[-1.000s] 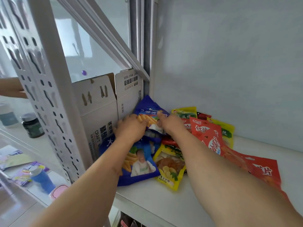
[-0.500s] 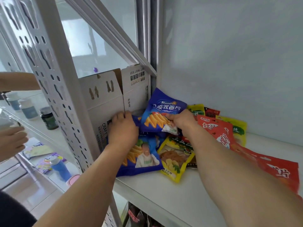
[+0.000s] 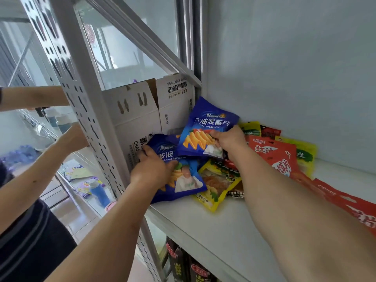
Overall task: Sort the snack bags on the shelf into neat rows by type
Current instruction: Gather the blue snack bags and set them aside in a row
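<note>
Sorting early-stage. Right hand (image 3: 228, 142) pinches blue chip bag (image 3: 207, 129), lifted beside cardboard box (image 3: 142, 119). Left hand (image 3: 151, 169) grips second blue bag (image 3: 179, 180) below box. Yellow bags (image 3: 215, 190), red bags (image 3: 280, 157) right of box unsorted.

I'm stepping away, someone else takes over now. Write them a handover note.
Right hand pinches a raised blue chip bag by its lower edge. Left hand grips a second blue chip bag lying beside the cardboard box. Yellow bags and red bags overlap in a loose pile on the shelf.
Done: blue bags being gathered at the left.
Left: line up blue, then sort yellow and red into rows.
</note>
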